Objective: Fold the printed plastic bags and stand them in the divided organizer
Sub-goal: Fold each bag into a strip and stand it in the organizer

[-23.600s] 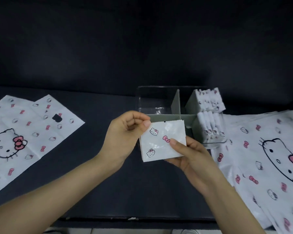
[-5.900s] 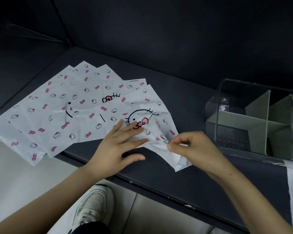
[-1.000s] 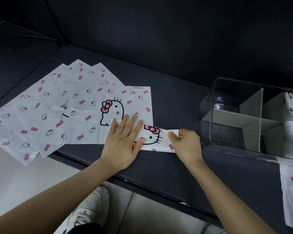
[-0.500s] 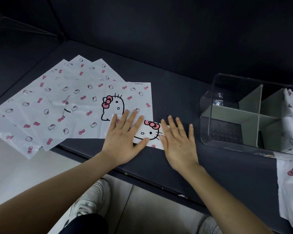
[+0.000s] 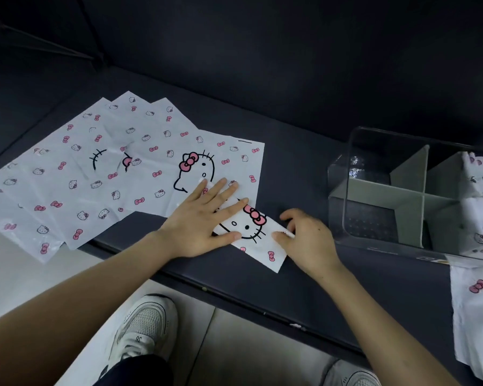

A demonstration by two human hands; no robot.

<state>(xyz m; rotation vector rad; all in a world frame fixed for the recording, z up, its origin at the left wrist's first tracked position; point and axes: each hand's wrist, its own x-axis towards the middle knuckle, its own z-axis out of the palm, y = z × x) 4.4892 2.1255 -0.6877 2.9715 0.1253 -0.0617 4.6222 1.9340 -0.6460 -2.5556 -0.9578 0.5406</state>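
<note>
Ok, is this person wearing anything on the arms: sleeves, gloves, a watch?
Nothing worn shows. The left forearm and right forearm are bare to the frame edge, with no sleeves, gloves, rings, watch or bracelet in view.

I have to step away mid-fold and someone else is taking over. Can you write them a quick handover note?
Left hand: flat, pressing the bag strip onto the table.
Right hand: pinching the strip's right end.
Things: unfolded bags fanned to the left; organizer to the right, with folded bags standing in its right-side compartments; more bags at far right.
Done: this bag is folded to a narrow strip.
Left: fold it small, stand it in the organizer, then do the flat bags.
</note>
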